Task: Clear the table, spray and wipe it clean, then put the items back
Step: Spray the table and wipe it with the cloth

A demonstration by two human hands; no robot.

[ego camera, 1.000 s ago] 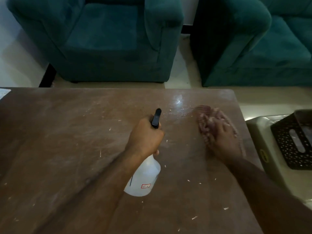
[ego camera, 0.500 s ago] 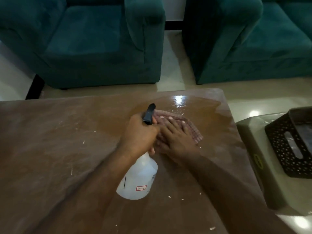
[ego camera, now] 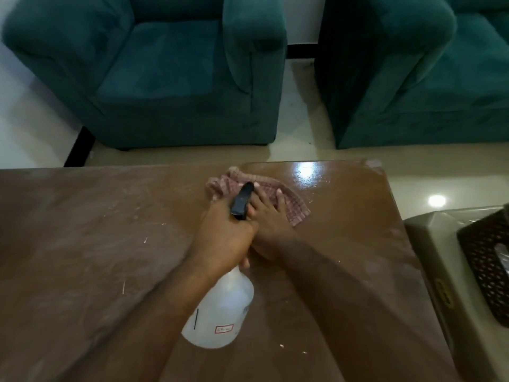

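Note:
My left hand (ego camera: 223,238) grips the neck of a white spray bottle (ego camera: 220,312) with a black nozzle (ego camera: 241,201), held above the brown table (ego camera: 82,244). Just to its right, my right hand (ego camera: 268,216) presses flat, fingers spread, on a pink checked cloth (ego camera: 292,208) lying near the table's far edge. The tabletop looks glossy and darker to the right of the cloth; the left part is dull, dusty and dotted with white crumbs.
Two teal armchairs (ego camera: 170,78) (ego camera: 429,78) stand beyond the table on a pale floor. To the right, a beige box (ego camera: 429,249) carries a black perforated basket (ego camera: 484,268).
My right hand has slid the cloth from the table's right side leftward and toward the far edge, leaving a glossy patch. The spray bottle stays in my left hand.

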